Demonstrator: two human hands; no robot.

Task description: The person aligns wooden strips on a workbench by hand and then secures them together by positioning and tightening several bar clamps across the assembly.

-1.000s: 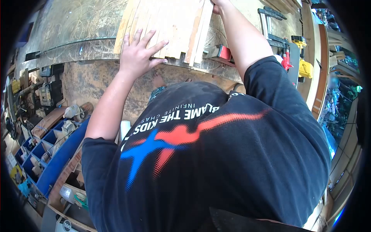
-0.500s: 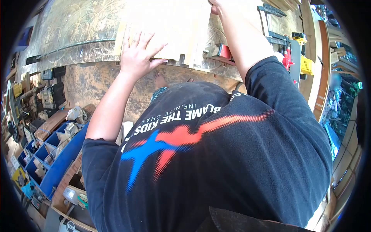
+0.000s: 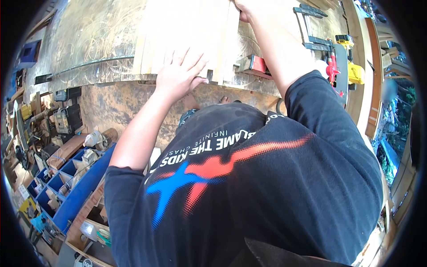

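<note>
My left hand point(image 3: 180, 78) lies with fingers spread on a pale wooden panel point(image 3: 189, 26), near the panel's front edge. The panel is washed out by bright light and rests on the workbench point(image 3: 100, 33). At the top of the view, my right hand point(image 3: 244, 10) is at the panel's right side with its fingers curled. A bit of something dark shows by those fingers, but the frame edge cuts it off and I cannot make out what it is. To the right of the panel, a red and black block-like object point(image 3: 257, 64) sits on the bench.
Black bar clamps point(image 3: 311, 11) lie at the bench's right, beside a red-handled clamp point(image 3: 332, 69) and a yellow and black power tool point(image 3: 355, 71). Down on the left stands a blue compartment tray point(image 3: 91, 189) of wood pieces. Black tool cases point(image 3: 66, 120) stand below the bench.
My left hand has slid right along the panel, its fingers still spread. My right hand appears slightly lower and further left. The whole view has shifted a little.
</note>
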